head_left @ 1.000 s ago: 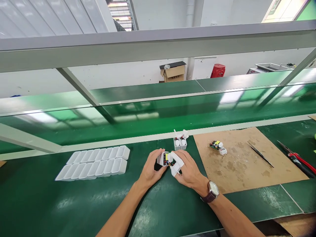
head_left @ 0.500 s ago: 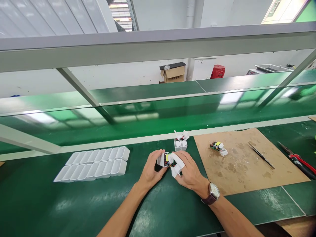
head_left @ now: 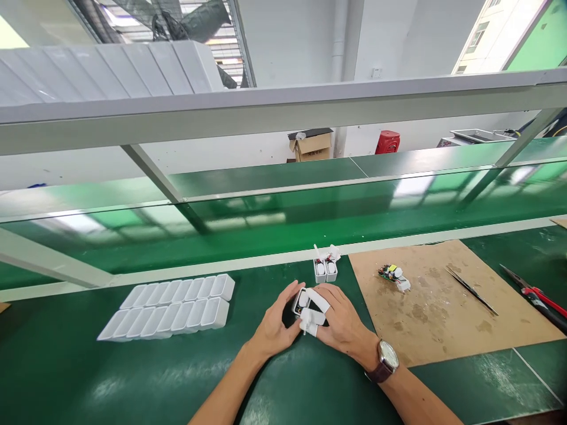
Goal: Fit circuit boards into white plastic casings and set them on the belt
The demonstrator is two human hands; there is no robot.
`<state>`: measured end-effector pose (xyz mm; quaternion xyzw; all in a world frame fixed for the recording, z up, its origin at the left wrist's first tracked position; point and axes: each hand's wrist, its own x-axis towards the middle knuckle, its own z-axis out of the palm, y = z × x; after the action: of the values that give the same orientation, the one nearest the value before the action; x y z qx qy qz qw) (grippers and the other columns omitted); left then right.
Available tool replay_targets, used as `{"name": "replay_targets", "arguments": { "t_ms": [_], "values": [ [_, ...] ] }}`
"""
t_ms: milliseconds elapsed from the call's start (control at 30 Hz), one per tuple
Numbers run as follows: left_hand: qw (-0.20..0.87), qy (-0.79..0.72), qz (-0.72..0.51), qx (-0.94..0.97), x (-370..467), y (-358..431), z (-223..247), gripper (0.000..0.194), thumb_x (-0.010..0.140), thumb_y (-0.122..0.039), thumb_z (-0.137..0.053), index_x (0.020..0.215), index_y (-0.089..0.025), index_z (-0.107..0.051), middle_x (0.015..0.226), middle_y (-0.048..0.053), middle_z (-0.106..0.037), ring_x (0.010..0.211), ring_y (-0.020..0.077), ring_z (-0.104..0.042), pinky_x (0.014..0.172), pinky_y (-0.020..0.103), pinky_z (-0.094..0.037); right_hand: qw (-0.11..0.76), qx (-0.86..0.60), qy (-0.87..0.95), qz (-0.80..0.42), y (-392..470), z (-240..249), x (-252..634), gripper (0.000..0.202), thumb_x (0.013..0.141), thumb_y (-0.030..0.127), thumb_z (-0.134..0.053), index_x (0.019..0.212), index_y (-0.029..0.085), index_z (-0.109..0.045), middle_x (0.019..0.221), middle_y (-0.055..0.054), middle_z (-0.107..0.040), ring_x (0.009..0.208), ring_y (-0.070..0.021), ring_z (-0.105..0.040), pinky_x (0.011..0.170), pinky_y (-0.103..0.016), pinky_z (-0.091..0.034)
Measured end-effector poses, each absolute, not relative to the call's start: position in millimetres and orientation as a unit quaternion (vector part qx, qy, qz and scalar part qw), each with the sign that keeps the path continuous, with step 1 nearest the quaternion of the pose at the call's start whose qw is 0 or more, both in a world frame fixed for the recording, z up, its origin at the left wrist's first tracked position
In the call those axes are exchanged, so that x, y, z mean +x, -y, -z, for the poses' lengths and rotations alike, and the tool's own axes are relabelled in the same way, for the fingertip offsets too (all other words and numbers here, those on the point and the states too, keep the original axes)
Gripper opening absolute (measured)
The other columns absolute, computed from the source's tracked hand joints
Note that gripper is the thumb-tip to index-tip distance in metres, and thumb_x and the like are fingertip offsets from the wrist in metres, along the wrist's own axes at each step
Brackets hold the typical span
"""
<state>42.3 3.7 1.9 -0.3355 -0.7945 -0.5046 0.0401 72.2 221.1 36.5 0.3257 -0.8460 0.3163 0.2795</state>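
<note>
My left hand [head_left: 277,323] and my right hand [head_left: 341,321] meet over a small white plastic housing [head_left: 302,299] on the green bench, both gripping it. White finger cots cover two fingertips of my right hand, which press on the housing's open top. A watch sits on my right wrist [head_left: 384,361]. Just behind stand two more white housings [head_left: 325,270] with parts sticking out of them.
Two rows of empty white housings [head_left: 170,307] lie to the left. A brown board [head_left: 443,301] at the right carries a small circuit board [head_left: 393,275] and tweezers [head_left: 470,288]. Red-handled pliers [head_left: 534,292] lie at the far right. A green conveyor runs behind.
The camera has tilted up a little. My right fingers have moved over the housing's top, and the coloured circuit part seen in it earlier is now covered.
</note>
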Motion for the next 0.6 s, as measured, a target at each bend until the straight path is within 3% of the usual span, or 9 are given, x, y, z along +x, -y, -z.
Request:
{"name": "replay_targets", "arguments": {
  "t_ms": [100,200,333,467,600],
  "values": [
    [-0.003,0.782,0.545,-0.304,40.5,-3.6,-2.1,0.066,0.099,-0.028,-0.060,0.158,-0.026,-0.029,0.143,0.015,-0.060,0.131,0.0277,-0.061,0.113,0.052,-0.051,0.259,0.307,0.855,-0.328,-222.4,-37.5,72.2,0.044,0.098,0.028,-0.067,0.138,0.016,-0.052,0.108,-0.014,-0.064,0.098,-0.0319,-0.060,0.082,-0.051,-0.059],
    [-0.006,0.776,0.574,-0.263,37.1,-1.8,-5.8,0.056,0.101,-0.032,-0.059,0.152,-0.024,-0.038,0.131,0.014,-0.066,0.121,0.0265,-0.066,0.109,0.052,-0.054,0.238,0.320,0.851,-0.341,-223.9,-34.3,72.0,0.047,0.097,0.028,-0.071,0.140,0.019,-0.054,0.120,-0.015,-0.062,0.106,-0.0318,-0.061,0.087,-0.051,-0.061],
    [-0.038,0.742,0.628,-0.232,35.3,0.6,-7.8,0.056,0.101,-0.040,-0.061,0.150,-0.023,-0.040,0.138,0.016,-0.064,0.124,0.0267,-0.065,0.113,0.053,-0.050,0.233,0.343,0.844,-0.341,-223.8,-20.7,68.5,0.051,0.098,0.013,-0.062,0.147,0.024,-0.051,0.142,-0.017,-0.053,0.125,-0.0313,-0.058,0.100,-0.050,-0.061],
    [-0.061,0.720,0.655,-0.219,37.7,0.0,-8.7,0.059,0.103,-0.048,-0.059,0.152,-0.023,-0.039,0.147,0.018,-0.058,0.131,0.0286,-0.061,0.114,0.053,-0.050,0.227,0.331,0.843,-0.358,-224.0,-9.7,63.9,0.046,0.104,0.013,-0.052,0.148,0.023,-0.050,0.136,-0.016,-0.059,0.120,-0.0282,-0.064,0.098,-0.046,-0.063],
    [-0.055,0.738,0.636,-0.219,41.1,-0.2,-9.8,0.068,0.104,-0.050,-0.057,0.159,-0.024,-0.026,0.150,0.020,-0.055,0.134,0.0289,-0.059,0.114,0.055,-0.049,0.211,0.344,0.841,-0.359,-222.8,-14.1,62.7,0.046,0.104,0.012,-0.047,0.149,0.024,-0.052,0.130,-0.015,-0.062,0.114,-0.0265,-0.066,0.093,-0.043,-0.064]
  ]
}}
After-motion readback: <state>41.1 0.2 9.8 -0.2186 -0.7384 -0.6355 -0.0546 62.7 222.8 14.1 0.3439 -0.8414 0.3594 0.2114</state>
